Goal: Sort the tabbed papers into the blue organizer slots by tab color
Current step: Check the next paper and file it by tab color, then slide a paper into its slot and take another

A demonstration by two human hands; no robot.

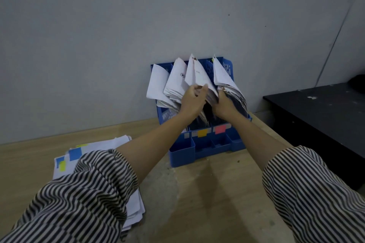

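A pale wood-grain surface (207, 193) runs up to a plain grey wall (118, 35), which carries a few small dark specks. A thin dark cable (333, 43) hangs down the wall on the right. Beside the surface, at right, stands a black table (320, 108) with a few small white marks on its top. A dark object (357, 83) lies at its far corner, too dim to make out.

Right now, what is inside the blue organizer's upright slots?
Leaning bundles of white papers fill the blue organizer. Left hand and right hand reach among them, hiding the lower parts. Tab colors aren't visible.
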